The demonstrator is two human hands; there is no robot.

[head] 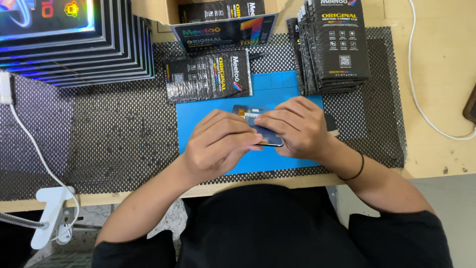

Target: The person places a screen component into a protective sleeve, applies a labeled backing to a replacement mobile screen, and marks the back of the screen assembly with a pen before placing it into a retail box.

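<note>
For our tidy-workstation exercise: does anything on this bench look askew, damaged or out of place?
Nothing stands out. Both hands, left and right, hold a small dark screen panel over the blue mat. The black pouches and boxes sit in neat stacks.

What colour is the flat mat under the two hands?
Bright blue; the mat lies on a dark mesh liner, clearest in the head view.

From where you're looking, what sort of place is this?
Likely a phone-screen repair or packing bench: both hands hold a small phone screen part over a blue work mat, with stacked black sealed pouches and flat boxes behind.
</note>
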